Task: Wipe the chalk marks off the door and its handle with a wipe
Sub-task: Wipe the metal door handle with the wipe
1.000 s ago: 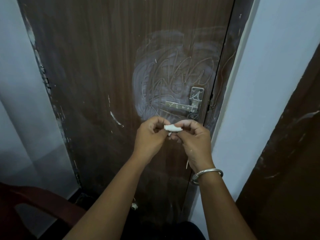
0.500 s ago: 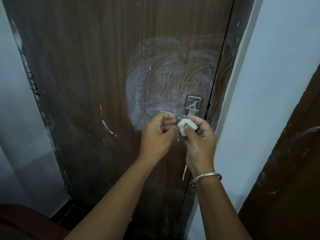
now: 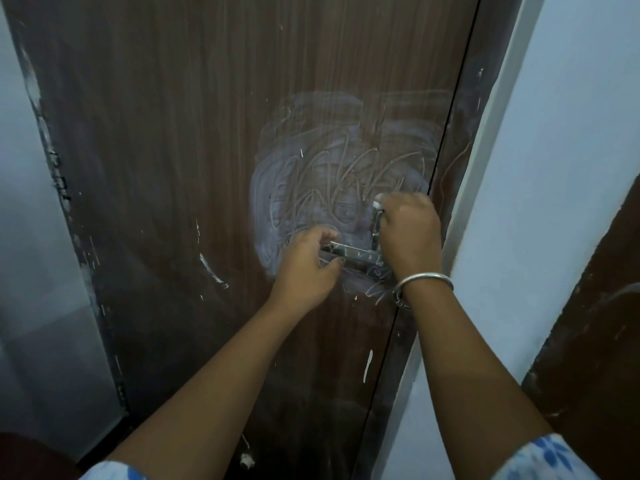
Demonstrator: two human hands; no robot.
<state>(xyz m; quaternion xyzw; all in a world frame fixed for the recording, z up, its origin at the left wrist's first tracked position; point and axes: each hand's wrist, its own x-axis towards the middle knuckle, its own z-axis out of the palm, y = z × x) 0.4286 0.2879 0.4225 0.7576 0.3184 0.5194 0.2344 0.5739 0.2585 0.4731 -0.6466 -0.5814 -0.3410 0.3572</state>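
A dark brown wood-grain door fills the middle of the view, and near its right edge, about halfway up, lies a broad pale smear of chalk marks, with thin looping scribbles running through the haze. At the lower right of that smear sits the metal lever handle, its bar pointing left from a backplate that stands close to the door's right edge. The left hand grips the free end of the lever, fingers curled over the top of the bar and the thumb tucked beneath it. The right hand is bunched into a loose fist over the backplate, its knuckles toward the door; it holds the wipe, of which only a small white bit peeks out at the upper left of the fist, against the top of the plate and the lower right fringe of the chalk. How the wipe is folded inside the fist cannot be told. A silver bangle circles the right wrist, and white sleeves with a blue print show at the bottom edge of the view. A few short white streaks mark the door left of and below the handle. Right of the door's dark frame rises a pale blue wall.
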